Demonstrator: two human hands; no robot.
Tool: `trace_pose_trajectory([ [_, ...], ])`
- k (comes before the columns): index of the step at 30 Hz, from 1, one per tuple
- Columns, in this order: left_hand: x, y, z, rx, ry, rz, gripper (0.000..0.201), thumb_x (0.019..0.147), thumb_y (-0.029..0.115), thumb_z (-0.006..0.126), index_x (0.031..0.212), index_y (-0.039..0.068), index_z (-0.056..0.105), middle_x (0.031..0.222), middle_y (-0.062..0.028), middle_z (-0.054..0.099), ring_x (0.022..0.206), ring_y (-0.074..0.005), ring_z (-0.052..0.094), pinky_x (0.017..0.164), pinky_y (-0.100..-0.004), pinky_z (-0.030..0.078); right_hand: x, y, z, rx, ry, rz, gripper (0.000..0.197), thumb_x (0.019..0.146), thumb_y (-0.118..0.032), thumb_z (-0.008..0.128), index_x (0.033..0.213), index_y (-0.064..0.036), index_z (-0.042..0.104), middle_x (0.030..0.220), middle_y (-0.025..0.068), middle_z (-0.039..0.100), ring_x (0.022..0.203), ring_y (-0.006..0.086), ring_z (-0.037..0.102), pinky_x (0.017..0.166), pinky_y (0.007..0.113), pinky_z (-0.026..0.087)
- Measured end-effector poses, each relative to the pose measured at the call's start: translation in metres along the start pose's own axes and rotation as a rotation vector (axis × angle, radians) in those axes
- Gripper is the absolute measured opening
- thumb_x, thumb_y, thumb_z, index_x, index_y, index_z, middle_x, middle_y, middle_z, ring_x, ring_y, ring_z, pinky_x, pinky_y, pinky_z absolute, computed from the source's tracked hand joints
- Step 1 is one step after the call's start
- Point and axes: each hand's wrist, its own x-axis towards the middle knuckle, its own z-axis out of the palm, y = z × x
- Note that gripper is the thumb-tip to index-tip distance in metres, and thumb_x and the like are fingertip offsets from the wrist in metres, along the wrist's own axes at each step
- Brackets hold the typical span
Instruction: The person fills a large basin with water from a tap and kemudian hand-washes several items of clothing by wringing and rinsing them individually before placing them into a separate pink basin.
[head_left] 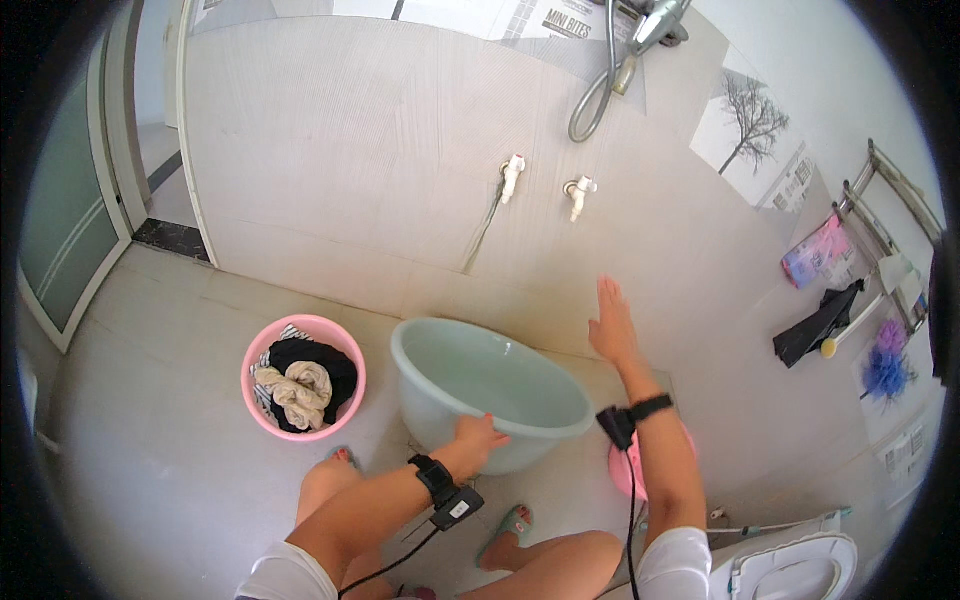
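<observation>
A large pale green basin point(430, 425) stands on the floor in front of me and looks tilted, its mouth leaning to the right. My left hand point(475, 445) grips the near rim, fingers over the edge. No clothes show inside the basin; whether water is in it I cannot tell. My right hand point(613, 325) is raised beyond the basin's right side, fingers stretched out and holding nothing. Left of the basin, a pink tub point(253, 400) holds a beige cloth point(298, 393), a black cloth point(335, 370) and striped fabric.
Two white taps point(512, 178) stick out of the wall, with a shower hose point(592, 115) above. Behind my right forearm a pink container point(622, 470) partly shows. A toilet point(795, 570) stands at lower right, a rack point(880, 220) hangs right, and a door point(75, 215) is left.
</observation>
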Motion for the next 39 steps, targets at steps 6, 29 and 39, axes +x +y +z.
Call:
trace_pose_trajectory([
  [6, -0.009, 0.015, 0.022, -0.059, -0.033, -0.030, 0.031, 0.094, 0.009, 0.041, 0.118, -0.010, 0.037, 0.113, -0.0248, 0.050, 0.094, -0.0336, 0.059, 0.073, -0.0380, 0.057, 0.130, 0.002, -0.049, -0.439, 0.078, -0.176, 0.067, 0.079, -0.001, 0.048, 0.141, -0.0045, 0.024, 0.148, 0.0114, 0.021, 0.137, 0.0273, 0.019, 0.109, 0.047, 0.020],
  [29, -0.021, 0.071, 0.049, -0.031, 0.002, 0.112, 0.025, 0.092, 0.008, 0.040, 0.112, -0.006, 0.043, 0.110, -0.0162, 0.053, 0.090, -0.0293, 0.059, 0.073, -0.0389, 0.055, -0.028, 0.030, 0.042, 0.115, -0.114, 0.255, 0.066, 0.082, -0.031, 0.060, 0.134, 0.0002, 0.035, 0.137, 0.0230, 0.037, 0.127, 0.0356, 0.036, 0.104, 0.043, 0.030],
  [39, 0.000, 0.056, 0.025, -0.002, -0.069, -0.021, 0.024, 0.089, 0.006, 0.043, 0.109, -0.006, 0.048, 0.108, -0.0190, 0.056, 0.085, -0.0309, 0.062, 0.069, -0.0379, 0.056, -0.180, 0.015, 0.101, 1.924, -0.503, 1.192, 0.091, 0.080, -0.056, 0.059, 0.142, -0.0076, 0.013, 0.142, 0.0258, 0.016, 0.116, 0.0560, 0.032, 0.081, 0.071, 0.038],
])
